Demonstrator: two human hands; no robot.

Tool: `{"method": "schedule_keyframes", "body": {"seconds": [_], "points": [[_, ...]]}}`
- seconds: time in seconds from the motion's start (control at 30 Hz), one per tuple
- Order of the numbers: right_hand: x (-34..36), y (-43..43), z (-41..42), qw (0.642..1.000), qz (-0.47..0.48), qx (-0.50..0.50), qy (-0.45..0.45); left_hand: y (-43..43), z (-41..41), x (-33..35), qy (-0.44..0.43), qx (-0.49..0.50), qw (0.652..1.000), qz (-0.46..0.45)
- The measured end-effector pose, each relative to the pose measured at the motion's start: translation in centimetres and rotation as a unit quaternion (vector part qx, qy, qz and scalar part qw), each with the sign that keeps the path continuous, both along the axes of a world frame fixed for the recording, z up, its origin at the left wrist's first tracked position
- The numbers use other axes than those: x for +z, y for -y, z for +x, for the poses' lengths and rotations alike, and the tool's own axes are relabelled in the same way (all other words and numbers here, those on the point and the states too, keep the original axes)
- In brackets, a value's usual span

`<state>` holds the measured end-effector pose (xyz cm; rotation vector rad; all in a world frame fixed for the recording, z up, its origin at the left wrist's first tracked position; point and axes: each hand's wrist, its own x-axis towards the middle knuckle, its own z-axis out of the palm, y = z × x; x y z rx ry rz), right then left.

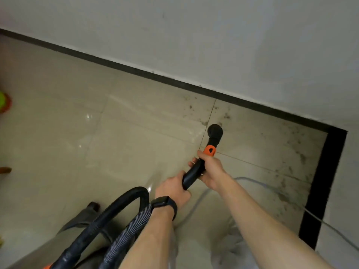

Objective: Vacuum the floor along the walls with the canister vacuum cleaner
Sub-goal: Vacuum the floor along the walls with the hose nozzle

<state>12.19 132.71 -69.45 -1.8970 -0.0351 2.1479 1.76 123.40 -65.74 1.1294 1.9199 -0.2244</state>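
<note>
Both hands held the wand (191, 178), a black tube that pointed away from the person and down at the floor (136, 133). The right hand (210, 169) gripped it higher up, just behind the orange collar (210, 150), with the fingers curled tightly round the tube and the fingertips showing on its left side. The left hand (172, 188) gripped the lower end, its fingers wrapped round the tube from the left; a black watch (165, 203) sat on that wrist. The 2 hands were near each other but not touching.

Past the collar, the round black nozzle (215, 131) was down at the beige tiles, beside a grout line and near the black skirting (174, 82) under the white wall (213, 35). I could not tell whether it touched the tiles. Dark specks of dirt (226, 116) lay just beyond it, and more spread right towards the corner.

The ribbed hose (126, 232) ran back from the wand beneath the left forearm and looped up to its left. A pale cord (330, 228) trailed over the floor under the right arm.
</note>
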Motion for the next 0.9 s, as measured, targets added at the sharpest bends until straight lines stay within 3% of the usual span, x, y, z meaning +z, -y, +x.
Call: {"method": "schedule_keyframes", "body": {"seconds": [0.27, 0.47, 0.6, 0.9], "points": [[-10.5, 0.2, -7.4, 0.996, 0.04, 0.065, -0.041, 0.4, -6.9, -11.0, -0.078, -0.013, 0.997, 0.017], [-17.0, 1.1, -10.0, 0.996, 0.051, 0.069, -0.031, -0.4, -8.1, -17.7, 0.041, 0.109, 0.993, -0.022], [-20.0, 1.8, -9.6, 0.99, 0.1, 0.097, -0.002, 0.4, -8.2, -21.3, 0.074, 0.117, 0.99, -0.011], [-26.4, 4.1, -12.2, 0.988, 0.151, -0.001, 0.031, 3.8, -8.8, -27.1, -0.027, 0.029, 0.998, 0.049]]}}
